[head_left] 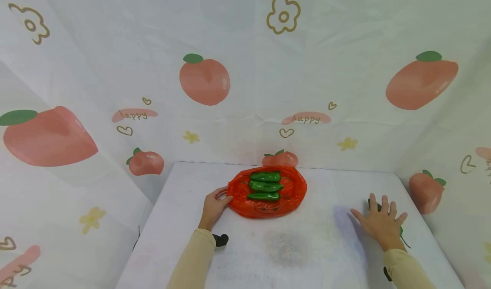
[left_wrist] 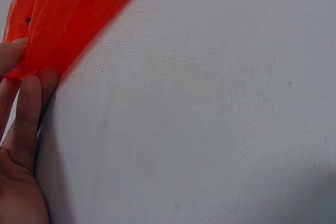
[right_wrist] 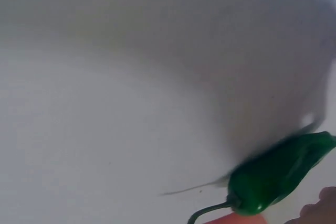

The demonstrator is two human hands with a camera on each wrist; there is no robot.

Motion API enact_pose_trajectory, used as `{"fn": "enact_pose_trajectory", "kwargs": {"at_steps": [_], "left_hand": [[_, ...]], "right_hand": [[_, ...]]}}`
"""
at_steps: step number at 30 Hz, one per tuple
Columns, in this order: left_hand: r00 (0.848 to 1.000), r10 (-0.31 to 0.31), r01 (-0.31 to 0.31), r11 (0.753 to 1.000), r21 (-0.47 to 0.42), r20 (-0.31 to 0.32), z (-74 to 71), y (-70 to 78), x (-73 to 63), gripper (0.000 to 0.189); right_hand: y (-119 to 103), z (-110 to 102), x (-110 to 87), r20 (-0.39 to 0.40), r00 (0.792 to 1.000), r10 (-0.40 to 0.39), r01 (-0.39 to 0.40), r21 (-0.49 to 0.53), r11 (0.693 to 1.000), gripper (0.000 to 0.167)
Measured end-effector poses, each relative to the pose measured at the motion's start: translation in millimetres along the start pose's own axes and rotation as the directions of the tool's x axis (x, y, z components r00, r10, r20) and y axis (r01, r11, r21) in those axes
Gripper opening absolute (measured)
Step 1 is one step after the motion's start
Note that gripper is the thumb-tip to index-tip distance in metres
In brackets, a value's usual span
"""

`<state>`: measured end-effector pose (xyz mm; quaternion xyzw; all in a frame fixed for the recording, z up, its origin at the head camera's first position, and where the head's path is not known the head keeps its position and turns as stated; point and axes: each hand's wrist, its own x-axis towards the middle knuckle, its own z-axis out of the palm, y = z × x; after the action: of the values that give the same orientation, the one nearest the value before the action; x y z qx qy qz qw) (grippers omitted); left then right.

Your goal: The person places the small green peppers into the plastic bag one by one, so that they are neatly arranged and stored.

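Note:
A red plastic bag (head_left: pixel 234 203) lies spread on the table, with three green peppers (head_left: pixel 264 186) in a stack of rows on top of it. My left hand (head_left: pixel 215 208) pinches the bag's left edge between thumb and fingers; the left wrist view shows the red film (left_wrist: pixel 79 19) at the fingertips. Over on the right, my right hand (head_left: pixel 381 225) is spread wide above green pepper (right_wrist: pixel 278 174), which it partly covers in the head view. Whether one or more peppers lie under that hand, I cannot tell. Its fingertips (right_wrist: pixel 320 211) show at the lower right corner.
The white table (head_left: pixel 307 255) has a greyish smudge near its front middle. Behind and at both sides hangs a white curtain (head_left: pixel 245 135) printed with peaches, flowers and hearts. A dark strap end (head_left: pixel 220 240) sticks out beside the left wrist.

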<state>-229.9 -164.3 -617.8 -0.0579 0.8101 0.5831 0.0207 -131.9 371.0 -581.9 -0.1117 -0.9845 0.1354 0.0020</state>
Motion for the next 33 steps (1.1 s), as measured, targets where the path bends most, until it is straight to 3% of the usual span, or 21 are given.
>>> {"fn": "enact_pose_trajectory", "kwargs": {"at_steps": [8, 16, 28, 33], "left_hand": [[1.0, -0.004, 0.004, 1.0, -0.022, 0.015, -0.5, -2.2, 1.1, 0.045], [1.0, -0.01, 0.01, 1.0, -0.029, 0.017, -1.1, -2.6, 1.1, 0.045], [1.0, 0.0, 0.001, 1.0, -0.016, 0.011, -2.1, -1.6, -0.7, 0.045], [1.0, -0.009, 0.01, 1.0, -0.023, 0.011, -0.9, -1.2, -1.4, 0.045]], "right_hand": [[14.1, -9.9, -5.0, -0.065, 0.998, 0.012, -0.014, -0.037, 0.999, 0.097], [23.7, -12.0, -7.7, -0.017, 0.997, 0.081, -0.081, -0.039, 0.996, 0.1], [28.7, -12.7, -9.0, 0.03, 0.988, 0.154, -0.156, 0.055, 0.986, 0.09], [28.8, -11.4, -9.4, 0.075, 0.973, 0.219, -0.224, 0.062, 0.973, 0.088]]}}
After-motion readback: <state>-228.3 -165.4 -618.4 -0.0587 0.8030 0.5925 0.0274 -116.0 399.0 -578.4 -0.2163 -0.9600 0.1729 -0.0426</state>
